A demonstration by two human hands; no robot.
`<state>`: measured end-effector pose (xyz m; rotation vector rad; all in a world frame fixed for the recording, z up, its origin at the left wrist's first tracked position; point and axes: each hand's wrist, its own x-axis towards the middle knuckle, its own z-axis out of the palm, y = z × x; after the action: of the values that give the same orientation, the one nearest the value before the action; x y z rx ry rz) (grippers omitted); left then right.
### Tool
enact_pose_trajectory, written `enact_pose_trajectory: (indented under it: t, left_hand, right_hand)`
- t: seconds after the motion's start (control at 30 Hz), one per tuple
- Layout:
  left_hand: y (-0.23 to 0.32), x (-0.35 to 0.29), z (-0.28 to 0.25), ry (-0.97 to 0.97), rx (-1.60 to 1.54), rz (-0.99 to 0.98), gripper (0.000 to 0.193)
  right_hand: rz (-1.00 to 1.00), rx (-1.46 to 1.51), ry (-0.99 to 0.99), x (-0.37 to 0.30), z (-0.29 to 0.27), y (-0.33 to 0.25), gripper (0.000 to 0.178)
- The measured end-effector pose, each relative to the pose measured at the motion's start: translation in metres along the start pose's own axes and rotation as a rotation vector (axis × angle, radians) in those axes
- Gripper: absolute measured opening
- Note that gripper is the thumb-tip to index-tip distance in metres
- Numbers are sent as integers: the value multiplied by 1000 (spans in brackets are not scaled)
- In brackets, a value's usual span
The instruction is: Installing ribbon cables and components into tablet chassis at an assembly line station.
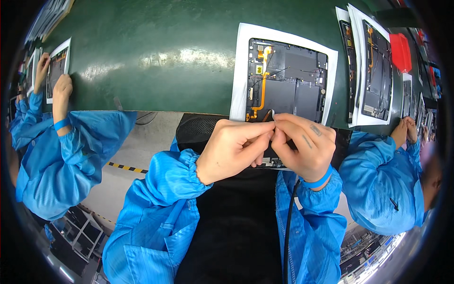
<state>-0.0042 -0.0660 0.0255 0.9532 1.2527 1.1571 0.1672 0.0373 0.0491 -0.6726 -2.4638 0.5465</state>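
Note:
An opened tablet body (309,64), black inside with an orange flex cable (263,92) along its left part, lies on a white foam sheet (241,57) in front of me. My left hand (234,146) and my right hand (305,144) meet over its near edge, thumbs and forefingers pinched tip to tip. Between the fingertips is something too small to make out. A short strip with a pale tip stands just behind them, and I cannot tell whether they touch it. A blue band circles my right wrist.
The green table (156,42) runs across the far side. At right stand more tablet bodies (378,71) on white sheets, beside a red object (401,52). A co-worker in blue (71,156) handles a tablet at left; another (383,180) sits close at right. A black cord (287,227) hangs by my right arm.

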Motion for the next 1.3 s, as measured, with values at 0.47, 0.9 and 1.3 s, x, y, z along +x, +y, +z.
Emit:
enact_pose_trajectory:
  t: [0.47,0.9,1.3]
  left_hand:
    - [-8,1,-5,-68,-123,-123,24]
    - [15,10,-23,-113,-11,-89,9]
    - [26,35,-23,-125,398,246,8]
  right_hand:
    - [449,92,185,-4,-11,36,8]
    - [816,-122,-177,-92,-110,20,15]
    - [151,150,-95,2,-10,16,15]
